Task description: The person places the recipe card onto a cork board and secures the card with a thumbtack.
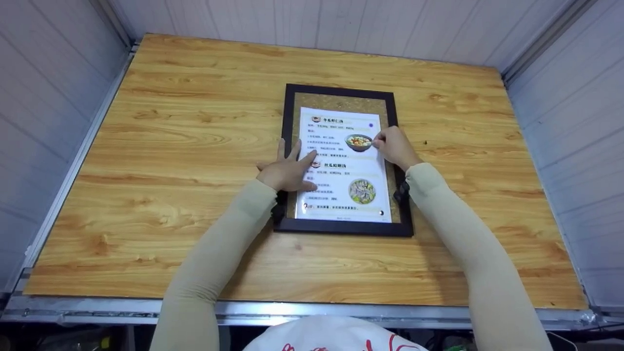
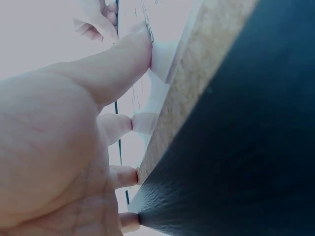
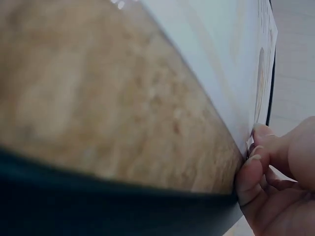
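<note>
A white recipe sheet (image 1: 336, 190) with printed text and two food pictures lies on a cork board (image 1: 341, 101) in a black frame (image 1: 341, 226). My left hand (image 1: 286, 171), fingers spread, presses on the sheet's left side and the frame's left border. At the sheet's right edge, beside the upper bowl picture, my right hand (image 1: 396, 146) pinches a small dark thing like a pushpin (image 3: 250, 147), mostly hidden by the fingertips. Small round pins show at the sheet's lower left (image 1: 305, 205) and lower right (image 1: 381, 212). A purple dot (image 1: 370, 125) marks its upper right.
The framed board lies on a wood-grain table (image 1: 195, 146) with pale panel walls (image 1: 317, 24) at the back and sides. A metal rail (image 1: 341, 309) runs along the front edge. Dark wrist devices sit against both side borders of the frame.
</note>
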`<state>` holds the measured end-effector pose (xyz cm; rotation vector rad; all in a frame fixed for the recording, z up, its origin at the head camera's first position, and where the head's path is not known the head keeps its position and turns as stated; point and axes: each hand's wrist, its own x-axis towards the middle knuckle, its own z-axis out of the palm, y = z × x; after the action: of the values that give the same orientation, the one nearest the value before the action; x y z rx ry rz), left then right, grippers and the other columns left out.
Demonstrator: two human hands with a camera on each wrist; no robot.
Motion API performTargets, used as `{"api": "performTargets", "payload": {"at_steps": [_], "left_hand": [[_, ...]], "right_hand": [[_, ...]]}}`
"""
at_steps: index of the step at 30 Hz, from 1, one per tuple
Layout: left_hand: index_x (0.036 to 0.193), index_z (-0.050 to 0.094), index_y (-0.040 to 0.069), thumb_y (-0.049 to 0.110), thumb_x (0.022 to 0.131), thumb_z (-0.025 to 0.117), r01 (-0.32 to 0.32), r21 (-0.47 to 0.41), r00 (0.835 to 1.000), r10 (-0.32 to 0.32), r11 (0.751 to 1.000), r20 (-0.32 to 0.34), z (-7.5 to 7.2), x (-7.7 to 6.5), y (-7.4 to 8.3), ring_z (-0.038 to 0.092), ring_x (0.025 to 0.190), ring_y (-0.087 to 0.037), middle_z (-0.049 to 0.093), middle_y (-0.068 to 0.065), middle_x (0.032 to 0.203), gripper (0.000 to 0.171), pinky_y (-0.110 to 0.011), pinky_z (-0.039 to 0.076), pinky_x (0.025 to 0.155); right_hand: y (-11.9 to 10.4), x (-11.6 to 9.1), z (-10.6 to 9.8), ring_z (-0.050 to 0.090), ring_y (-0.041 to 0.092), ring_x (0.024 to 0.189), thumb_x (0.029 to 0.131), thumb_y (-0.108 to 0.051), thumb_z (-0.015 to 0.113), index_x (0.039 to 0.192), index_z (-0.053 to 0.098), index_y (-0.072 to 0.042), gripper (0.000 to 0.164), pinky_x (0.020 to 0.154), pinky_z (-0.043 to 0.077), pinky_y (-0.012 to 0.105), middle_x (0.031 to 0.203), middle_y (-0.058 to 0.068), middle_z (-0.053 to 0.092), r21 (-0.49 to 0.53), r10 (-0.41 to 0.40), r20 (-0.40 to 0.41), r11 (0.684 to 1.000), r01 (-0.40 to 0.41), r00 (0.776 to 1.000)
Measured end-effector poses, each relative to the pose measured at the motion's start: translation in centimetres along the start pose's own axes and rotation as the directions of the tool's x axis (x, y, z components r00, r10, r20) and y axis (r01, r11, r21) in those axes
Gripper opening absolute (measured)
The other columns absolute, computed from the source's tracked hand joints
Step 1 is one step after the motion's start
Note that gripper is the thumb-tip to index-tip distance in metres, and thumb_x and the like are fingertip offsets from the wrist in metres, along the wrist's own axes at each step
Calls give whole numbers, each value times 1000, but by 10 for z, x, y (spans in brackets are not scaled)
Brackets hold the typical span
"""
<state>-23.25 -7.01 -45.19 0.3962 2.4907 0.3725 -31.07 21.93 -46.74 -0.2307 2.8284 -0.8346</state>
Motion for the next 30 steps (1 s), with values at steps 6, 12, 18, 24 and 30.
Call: {"api": "performTargets", "payload": {"at_steps": [6,12,18,24,30], "left_hand": [[160,6,36,60,91,59,7,6,1000,-7,1000,-3,1,2,-1,-31,140,-41,-19,-6,163,90,-89,9,88],[160,6,37,61,91,59,8,0,1000,-8,1000,-5,2,2,-1,-31,141,-40,-20,-5,163,90,-89,9,89],[160,5,37,61,91,58,-7,9,1000,8,1000,-12,2,1,-2,-31,141,-40,-20,-5,163,90,-89,13,88],[160,5,38,62,91,58,-5,6,1000,5,1000,-13,3,0,-2,-31,140,-40,-22,-5,163,90,-89,13,88],[160,5,37,62,91,57,-8,13,1000,8,1000,-10,3,0,-2,-32,140,-41,-22,-6,163,90,-89,13,88]], "right_hand": [[0,-9,0,56,25,78,100,-8,59,97,73,3,19,68,47,38,94,17,68,-19,-2,30,1000,3,1000],[7,-14,-4,54,20,72,99,-12,60,98,72,1,18,60,45,30,89,13,66,54,-2,28,999,1,1000],[24,-14,-16,59,16,64,101,-15,58,108,69,0,20,53,50,24,91,13,65,214,28,-33,977,-21,999],[55,-15,-38,55,15,74,100,-13,59,108,71,4,23,60,44,21,96,15,65,169,64,-137,985,-41,989],[88,-25,-58,56,21,90,103,-19,54,116,69,3,30,71,46,27,107,17,64,187,209,-169,966,-177,963]]}}
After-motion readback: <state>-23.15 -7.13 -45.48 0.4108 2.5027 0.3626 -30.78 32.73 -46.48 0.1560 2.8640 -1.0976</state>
